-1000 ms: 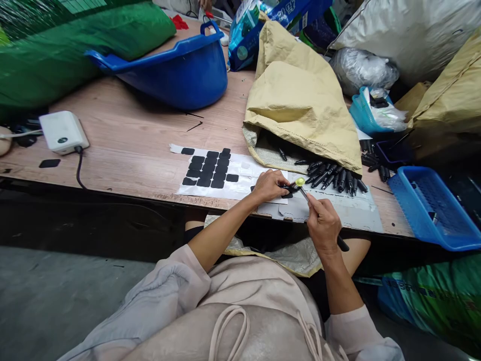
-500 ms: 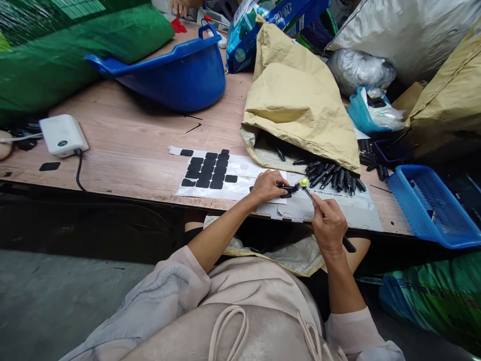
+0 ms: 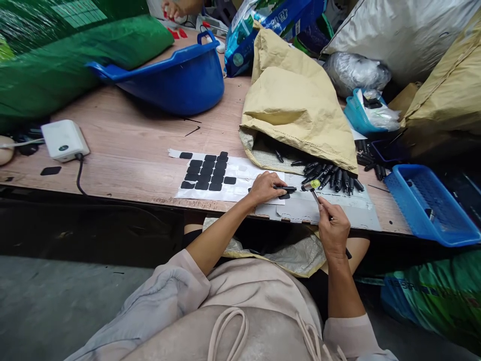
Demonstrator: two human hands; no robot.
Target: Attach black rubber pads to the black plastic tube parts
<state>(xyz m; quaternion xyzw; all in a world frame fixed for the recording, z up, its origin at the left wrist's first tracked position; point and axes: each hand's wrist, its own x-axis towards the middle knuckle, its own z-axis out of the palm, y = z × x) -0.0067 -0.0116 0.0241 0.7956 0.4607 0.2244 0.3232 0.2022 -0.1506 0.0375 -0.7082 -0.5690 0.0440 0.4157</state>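
My left hand [image 3: 265, 187] is closed on a slim black pen-like piece [image 3: 287, 189]. The piece lies nearly level over the white sheet, its free end pointing right. In my right hand [image 3: 333, 225] is a small hammer [image 3: 313, 188] with a metal shaft, a yellow face and a dark grip end below the fist. A short gap separates the hammer head from the piece's tip. Several loose black pen-like pieces [image 3: 334, 176] lie in a pile just beyond the hammer. Black rounded stickers [image 3: 205, 171] sit in rows on the white sheet [image 3: 240, 193], left of my left hand.
A tan sack [image 3: 296, 95] lies with its mouth over the pile. At the right edge stands a blue basket [image 3: 432, 220]; a blue tub [image 3: 169, 82] is at the back left. A white box with a cable [image 3: 64, 140] is far left. Another person's hand [image 3: 173, 9] shows at the top.
The hammer head has moved right, away from the tip of the black piece, and my right hand has shifted slightly right with it. My left hand keeps its hold in nearly the same place.
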